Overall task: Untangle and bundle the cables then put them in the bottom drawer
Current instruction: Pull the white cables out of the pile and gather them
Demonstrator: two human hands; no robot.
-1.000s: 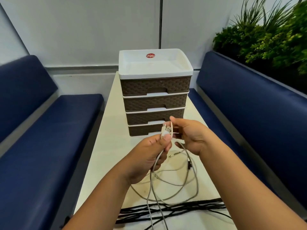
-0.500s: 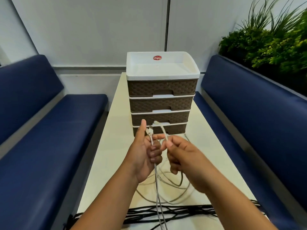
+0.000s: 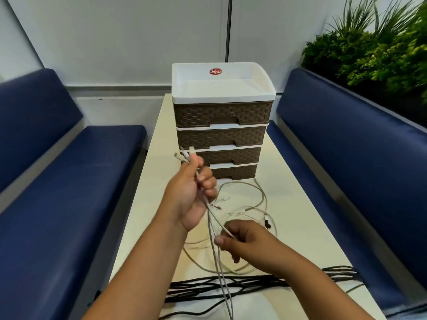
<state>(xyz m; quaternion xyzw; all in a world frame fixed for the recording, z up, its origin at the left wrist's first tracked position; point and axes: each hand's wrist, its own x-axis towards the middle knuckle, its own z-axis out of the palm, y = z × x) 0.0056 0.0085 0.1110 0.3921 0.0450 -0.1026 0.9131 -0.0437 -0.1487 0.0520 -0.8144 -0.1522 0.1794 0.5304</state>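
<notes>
Long cream table running between the two benches. At the far end sits a drawer unit (brown woven fronts, white top tray). Loose white cables loop across the middle, and a black cable bundle lies crosswise at the near end.

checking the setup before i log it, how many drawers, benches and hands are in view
drawers: 4, all shut, in one unit
benches: 2, one each side of the table
hands: 2, the left hand and the right hand, both holding white cables
total: 8
</notes>
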